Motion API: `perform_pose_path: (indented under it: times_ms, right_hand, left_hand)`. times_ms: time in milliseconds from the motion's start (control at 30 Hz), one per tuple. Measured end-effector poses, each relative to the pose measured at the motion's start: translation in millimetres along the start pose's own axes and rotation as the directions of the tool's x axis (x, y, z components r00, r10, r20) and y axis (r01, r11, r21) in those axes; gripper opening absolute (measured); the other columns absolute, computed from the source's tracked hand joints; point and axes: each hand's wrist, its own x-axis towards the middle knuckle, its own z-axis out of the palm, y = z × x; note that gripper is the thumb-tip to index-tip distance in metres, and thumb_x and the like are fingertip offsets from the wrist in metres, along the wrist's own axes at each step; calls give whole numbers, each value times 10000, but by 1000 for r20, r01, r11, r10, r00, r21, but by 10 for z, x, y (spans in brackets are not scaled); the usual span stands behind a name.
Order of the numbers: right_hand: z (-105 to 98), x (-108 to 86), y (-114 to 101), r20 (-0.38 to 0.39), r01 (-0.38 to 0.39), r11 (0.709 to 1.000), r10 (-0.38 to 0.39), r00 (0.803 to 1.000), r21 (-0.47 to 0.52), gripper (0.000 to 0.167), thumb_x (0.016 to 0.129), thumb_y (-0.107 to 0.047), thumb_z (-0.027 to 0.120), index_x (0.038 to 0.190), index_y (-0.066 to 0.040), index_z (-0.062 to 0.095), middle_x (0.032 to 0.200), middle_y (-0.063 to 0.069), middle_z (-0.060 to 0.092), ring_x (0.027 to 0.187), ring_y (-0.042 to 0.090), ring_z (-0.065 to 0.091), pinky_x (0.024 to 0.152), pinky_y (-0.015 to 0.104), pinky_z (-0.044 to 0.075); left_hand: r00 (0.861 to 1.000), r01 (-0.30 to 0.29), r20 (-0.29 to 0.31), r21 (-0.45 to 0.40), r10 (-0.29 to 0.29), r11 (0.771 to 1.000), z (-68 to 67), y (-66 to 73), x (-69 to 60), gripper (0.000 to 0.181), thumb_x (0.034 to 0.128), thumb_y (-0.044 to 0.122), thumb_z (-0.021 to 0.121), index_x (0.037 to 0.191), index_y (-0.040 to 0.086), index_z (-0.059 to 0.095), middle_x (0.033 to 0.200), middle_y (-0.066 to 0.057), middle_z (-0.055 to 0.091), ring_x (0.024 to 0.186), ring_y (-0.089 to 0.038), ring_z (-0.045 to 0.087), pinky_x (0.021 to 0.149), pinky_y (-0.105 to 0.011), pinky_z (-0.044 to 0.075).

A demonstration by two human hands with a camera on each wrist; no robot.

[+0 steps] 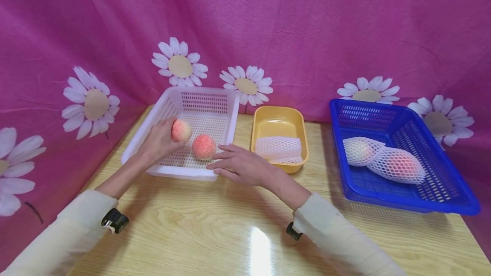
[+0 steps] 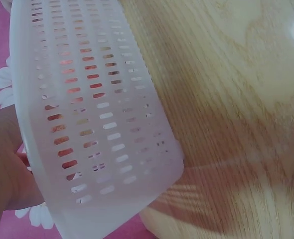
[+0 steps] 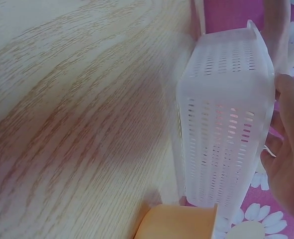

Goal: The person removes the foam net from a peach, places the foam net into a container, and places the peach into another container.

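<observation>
A white slotted basket [image 1: 180,173] holds two peaches, pink-red with pale yellow patches. Inside it, my left hand [image 1: 158,142] grips one peach [image 1: 182,130] from its left side. The other peach [image 1: 204,147] lies on the basket floor between my hands. Over the basket's near right corner reaches my right hand [image 1: 243,166], fingers stretched toward that second peach; I cannot tell whether they touch it. In the left wrist view the basket wall [image 2: 102,149] covers most of the fruit, and the left hand [image 2: 10,164] shows only in part.
Right of the basket stands a yellow tray [image 1: 278,113] with white foam fruit nets [image 1: 279,149] in it. Farther right, a blue basket [image 1: 406,201] contains peaches in foam nets [image 1: 397,165]. A pink flowered cloth [image 1: 299,33] hangs behind the wooden table [image 1: 199,225].
</observation>
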Motion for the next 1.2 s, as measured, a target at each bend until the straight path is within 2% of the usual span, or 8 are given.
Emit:
perform_pose_path:
  times_ms: [200,433,567,733,933,1200]
  right_hand:
    - [1,4,-1,1,-1,1000,1,1000,8,299,1033,-218,550,1281,-138,697,1318,126,636,1370,371,426,1168,465,265]
    - [-4,2,-3,16,-18,1000,18,1000,-1,308,1040,-235,538,1293,-148,691,1331,117,629,1383,359,411,1202,369,174]
    - [-9,6,-4,22,-29,1000,29,999,1,312,1045,-240,527,1297,-151,688,1337,112,626,1391,357,400,1203,372,168]
    - [-3,11,-1,31,-37,999,36,999,5,315,1047,-245,522,1300,-151,685,1338,112,625,1394,358,394,1206,350,141]
    - [-10,15,-10,41,-46,999,46,998,2,318,1051,-255,516,1303,-159,685,1345,98,622,1401,348,388,1206,338,137]
    - [-4,12,-16,39,-49,999,49,998,15,315,1051,-242,516,1296,-143,688,1348,118,617,1398,359,387,1198,407,193]
  left_hand:
    - [1000,-7,2,21,7,1000,17,-22,-6,722,764,113,776,1347,-137,430,1208,-371,557,1113,-510,556,913,-595,484]
    - [998,-56,17,60,55,997,45,-70,-11,577,752,109,762,1210,-134,508,1056,-333,615,965,-492,607,813,-569,515]
    - [998,-60,35,82,58,995,57,-93,-19,514,745,115,749,1156,-116,547,1014,-298,635,918,-477,619,784,-558,512]
    - [997,-47,65,94,41,994,73,-108,-23,528,741,122,756,1176,-103,556,1008,-295,644,919,-470,621,788,-554,512]
    - [993,-68,106,113,56,991,98,-120,-15,529,742,120,752,1175,-119,564,1034,-299,649,962,-476,616,829,-553,509]
    - [986,-71,157,127,50,989,124,-130,-12,608,721,144,779,1213,-130,550,1049,-323,642,970,-486,618,838,-559,510]
